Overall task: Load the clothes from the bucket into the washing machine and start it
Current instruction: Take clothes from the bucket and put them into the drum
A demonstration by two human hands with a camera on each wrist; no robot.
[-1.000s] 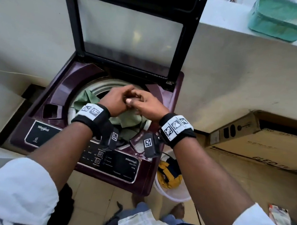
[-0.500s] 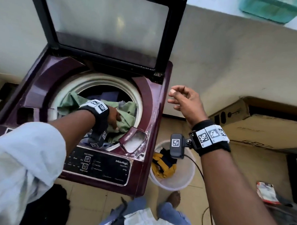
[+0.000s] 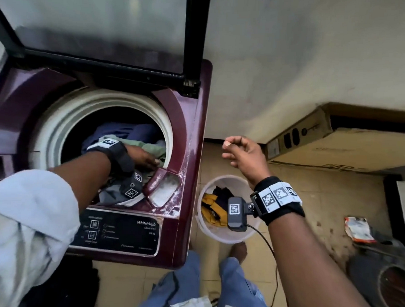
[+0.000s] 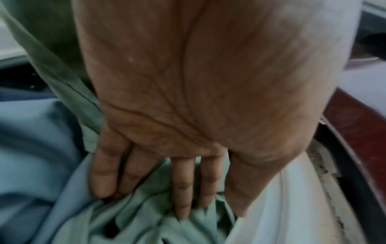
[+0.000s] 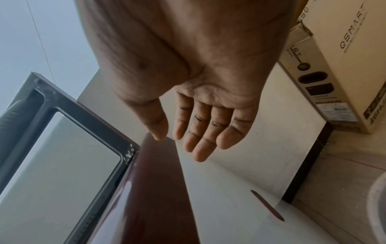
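The maroon top-load washing machine (image 3: pixel 190 134) stands with its glass lid (image 3: pixel 105 21) raised. Inside the drum (image 3: pixel 59 124) lie dark blue clothes (image 3: pixel 128 131) and a pale green garment (image 3: pixel 154 149). My left hand (image 3: pixel 145 159) reaches into the drum and presses that green garment (image 4: pixel 146 222) down with straight fingers (image 4: pixel 183 189). My right hand (image 3: pixel 241 152) hovers empty in the air to the right of the machine, above the white bucket (image 3: pixel 207 230). Its fingers (image 5: pixel 200 140) hang relaxed. A yellow and a dark garment (image 3: pixel 212 204) lie in the bucket.
The control panel (image 3: pixel 117 231) sits at the machine's front edge. A long cardboard box (image 3: pixel 350 141) lies along the wall to the right. A red packet (image 3: pixel 358 229) and dark objects sit on the tiled floor at right. My legs (image 3: pixel 232 287) stand just below the bucket.
My right hand left the drum and swung right, over the bucket. My left hand stayed in the drum and pushed the green garment deeper.
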